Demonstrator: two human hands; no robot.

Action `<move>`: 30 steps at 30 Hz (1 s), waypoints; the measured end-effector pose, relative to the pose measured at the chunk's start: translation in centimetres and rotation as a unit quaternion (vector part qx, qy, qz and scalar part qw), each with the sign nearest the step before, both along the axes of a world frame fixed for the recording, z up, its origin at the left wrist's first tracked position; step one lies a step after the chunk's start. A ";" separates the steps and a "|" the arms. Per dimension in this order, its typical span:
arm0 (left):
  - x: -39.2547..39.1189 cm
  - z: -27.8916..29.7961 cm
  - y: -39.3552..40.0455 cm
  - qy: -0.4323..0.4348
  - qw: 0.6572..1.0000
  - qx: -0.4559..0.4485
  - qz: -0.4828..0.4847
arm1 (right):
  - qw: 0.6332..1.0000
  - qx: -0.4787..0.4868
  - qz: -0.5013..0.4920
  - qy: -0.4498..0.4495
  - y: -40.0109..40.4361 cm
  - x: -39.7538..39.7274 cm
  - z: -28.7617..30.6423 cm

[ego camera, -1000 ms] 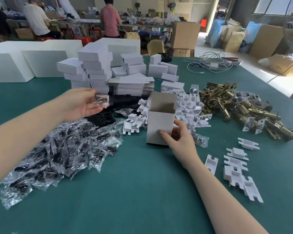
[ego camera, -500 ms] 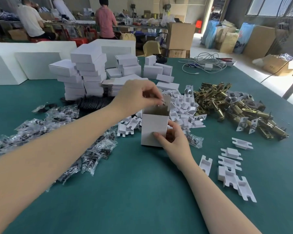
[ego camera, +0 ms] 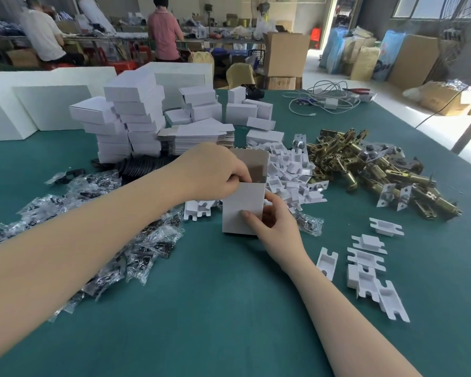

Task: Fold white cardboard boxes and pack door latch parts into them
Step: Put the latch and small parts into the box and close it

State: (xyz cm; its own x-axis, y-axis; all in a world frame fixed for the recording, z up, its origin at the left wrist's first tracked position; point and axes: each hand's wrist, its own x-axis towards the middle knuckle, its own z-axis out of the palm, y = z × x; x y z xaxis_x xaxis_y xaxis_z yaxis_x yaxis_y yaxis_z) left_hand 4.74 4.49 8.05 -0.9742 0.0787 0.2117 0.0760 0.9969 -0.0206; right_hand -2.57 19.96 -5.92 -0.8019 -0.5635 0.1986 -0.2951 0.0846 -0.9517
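A white cardboard box [ego camera: 242,208] stands upright on the green table [ego camera: 229,308] with its top open. My right hand [ego camera: 275,227] holds it from the right, thumb pressed on its front wall. My left hand [ego camera: 218,172] hovers at the box's mouth with its fingers curled down inside; the small plastic bag it carried is hidden behind the front wall. Brass door latches [ego camera: 378,170] lie heaped to the right. White plastic inserts [ego camera: 291,170] are piled just behind the box.
Clear bags of screws [ego camera: 98,213] spread across the left. Stacks of folded white boxes [ego camera: 131,118] and flat box blanks [ego camera: 199,137] stand behind, beside white foam blocks [ego camera: 46,104]. Loose inserts [ego camera: 365,262] lie at the right, cables [ego camera: 324,102] farther back.
My left hand carried a small plastic bag from the left over to the box and lowered its fingers into the open top. My right hand kept hold of the box.
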 end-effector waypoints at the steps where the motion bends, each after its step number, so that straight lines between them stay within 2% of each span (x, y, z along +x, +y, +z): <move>1: 0.2 -0.1 0.1 -0.005 1.000 0.001 -0.011 | 1.000 -0.003 0.002 0.000 0.0 0.0 0.0; 3: 0.5 -0.7 0.0 0.021 0.999 0.002 -0.025 | 1.000 -0.006 0.003 -0.002 0.0 0.0 0.0; 5: 0.8 -2.1 -0.1 0.116 0.993 0.028 -0.012 | 1.000 -0.010 -0.001 0.001 0.0 0.1 0.0; 6: 0.9 -3.1 0.1 0.166 0.983 0.073 0.010 | 1.000 -0.014 -0.004 0.006 0.0 0.2 0.1; 8: 1.4 -5.2 0.9 0.215 0.942 0.250 0.061 | 0.999 -0.032 -0.011 0.032 -0.1 0.5 0.3; 10: 1.7 -7.2 2.0 0.217 0.868 0.438 0.083 | 0.996 -0.054 -0.016 0.069 0.0 0.9 0.7; 11: 1.8 -8.2 2.5 0.225 0.838 0.492 0.077 | 0.994 -0.063 -0.021 0.090 0.1 1.1 1.0; 16: 2.4 -11.2 4.0 0.337 0.794 0.503 0.056 | 0.978 -0.076 -0.051 0.186 0.3 1.2 1.6; 19: 2.5 -11.4 3.7 0.358 0.818 0.445 0.066 | 0.973 -0.057 -0.046 0.220 0.5 1.1 2.2; 21: 2.6 -11.1 3.3 0.347 0.835 0.424 0.049 | 0.978 -0.066 -0.058 0.192 0.3 0.9 2.9; 23: 2.7 -10.4 3.0 0.344 0.834 0.430 0.040 | 0.988 -0.080 -0.053 0.121 0.0 0.6 3.8; 26: 2.2 -8.9 2.6 0.309 0.807 0.499 0.069 | 0.995 -0.100 -0.023 0.010 -0.5 0.0 5.1; 30: 2.0 -7.7 2.5 0.261 0.750 0.603 0.075 | 0.992 -0.123 -0.012 -0.009 -0.7 -0.2 6.1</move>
